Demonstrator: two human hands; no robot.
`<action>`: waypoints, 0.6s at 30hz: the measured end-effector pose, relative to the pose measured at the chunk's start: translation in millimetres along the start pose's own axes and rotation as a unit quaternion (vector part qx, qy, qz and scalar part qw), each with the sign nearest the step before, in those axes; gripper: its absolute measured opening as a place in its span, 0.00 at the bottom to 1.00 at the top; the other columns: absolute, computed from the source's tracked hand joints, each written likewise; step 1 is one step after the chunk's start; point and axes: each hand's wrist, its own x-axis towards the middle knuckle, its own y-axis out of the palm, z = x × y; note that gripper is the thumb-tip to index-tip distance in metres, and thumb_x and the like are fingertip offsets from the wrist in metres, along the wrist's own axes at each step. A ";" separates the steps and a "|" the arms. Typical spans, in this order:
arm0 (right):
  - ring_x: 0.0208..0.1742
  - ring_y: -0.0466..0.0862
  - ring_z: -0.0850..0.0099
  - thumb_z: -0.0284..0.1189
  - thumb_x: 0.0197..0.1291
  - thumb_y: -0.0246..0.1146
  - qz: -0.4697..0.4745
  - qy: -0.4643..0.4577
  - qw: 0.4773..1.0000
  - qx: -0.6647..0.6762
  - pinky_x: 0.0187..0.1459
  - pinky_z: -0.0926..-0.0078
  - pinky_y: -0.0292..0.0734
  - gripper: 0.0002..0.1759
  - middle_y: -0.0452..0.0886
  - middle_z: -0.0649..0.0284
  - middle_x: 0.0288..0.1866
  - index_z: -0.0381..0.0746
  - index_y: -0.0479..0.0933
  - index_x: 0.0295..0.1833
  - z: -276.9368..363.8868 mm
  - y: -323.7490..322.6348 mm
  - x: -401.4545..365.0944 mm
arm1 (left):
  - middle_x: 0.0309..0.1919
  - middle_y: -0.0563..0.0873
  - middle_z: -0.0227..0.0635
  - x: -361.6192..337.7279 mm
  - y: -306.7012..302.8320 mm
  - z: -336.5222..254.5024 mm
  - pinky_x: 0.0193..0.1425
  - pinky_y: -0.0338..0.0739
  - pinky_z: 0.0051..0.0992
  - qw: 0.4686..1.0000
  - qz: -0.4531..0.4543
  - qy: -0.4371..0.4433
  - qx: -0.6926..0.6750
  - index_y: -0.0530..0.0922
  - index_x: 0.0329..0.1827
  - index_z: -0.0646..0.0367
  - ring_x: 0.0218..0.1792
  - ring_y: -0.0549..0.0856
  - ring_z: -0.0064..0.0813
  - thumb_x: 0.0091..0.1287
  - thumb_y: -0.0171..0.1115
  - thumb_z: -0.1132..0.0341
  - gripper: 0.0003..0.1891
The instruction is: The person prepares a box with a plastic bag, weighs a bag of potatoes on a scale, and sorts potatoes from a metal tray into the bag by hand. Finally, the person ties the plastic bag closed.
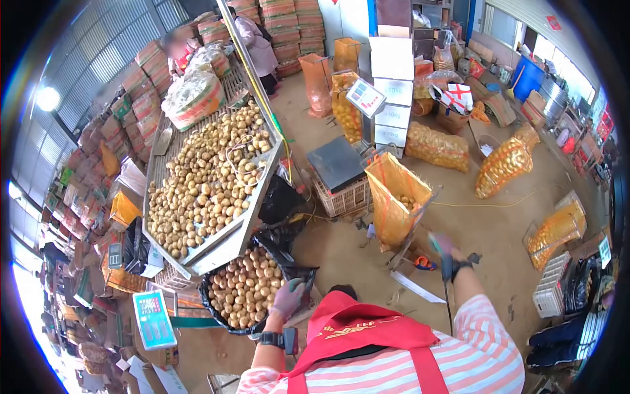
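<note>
My left hand (289,299), in a thin pinkish glove, rests at the right rim of a basket lined with a black plastic bag (303,272). Small round potatoes (243,289) fill this basket. Its fingers look extended, with nothing visible in them. Out to the right, my right hand (442,245), also gloved and slightly blurred, has its fingers stretched out. It is beside the lower right of an orange mesh sack (388,213), which stands upright with its mouth open on a metal frame and has some potatoes inside. Both wrists wear dark straps.
A sloping metal sorting table (226,246) heaped with potatoes stands ahead left. Beyond the sack are a platform scale (336,164) on a crate and stacked white boxes (392,98). Filled mesh sacks (504,164) lie to the right. Another person (254,39) stands at the back.
</note>
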 end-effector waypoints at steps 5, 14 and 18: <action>0.35 0.79 0.78 0.44 0.64 0.58 0.065 -0.053 0.985 0.148 0.38 0.76 0.73 0.22 0.82 0.67 0.35 0.34 0.79 0.44 213.2 -51.9 152.6 | 0.40 0.86 0.35 103.2 -39.3 38.3 0.45 0.76 0.24 0.991 -0.123 -0.010 -0.050 0.78 0.52 0.64 0.39 0.82 0.22 0.67 0.57 0.63 0.16; 0.34 0.78 0.77 0.43 0.62 0.60 0.066 -0.120 0.960 0.244 0.39 0.77 0.75 0.19 0.81 0.68 0.36 0.36 0.79 0.45 364.8 -186.1 328.5 | 0.47 0.84 0.45 340.8 -141.4 -76.5 0.54 0.74 0.29 0.985 -0.127 0.066 -0.098 0.77 0.55 0.64 0.49 0.82 0.33 0.66 0.60 0.58 0.20; 0.35 0.79 0.78 0.48 0.60 0.61 -0.032 -0.062 0.956 0.283 0.41 0.79 0.76 0.21 0.80 0.68 0.36 0.41 0.77 0.44 404.1 -259.2 419.6 | 0.56 0.77 0.50 428.9 -168.4 -145.6 0.62 0.69 0.35 0.961 -0.192 0.104 -0.171 0.67 0.63 0.67 0.57 0.76 0.45 0.60 0.66 0.56 0.32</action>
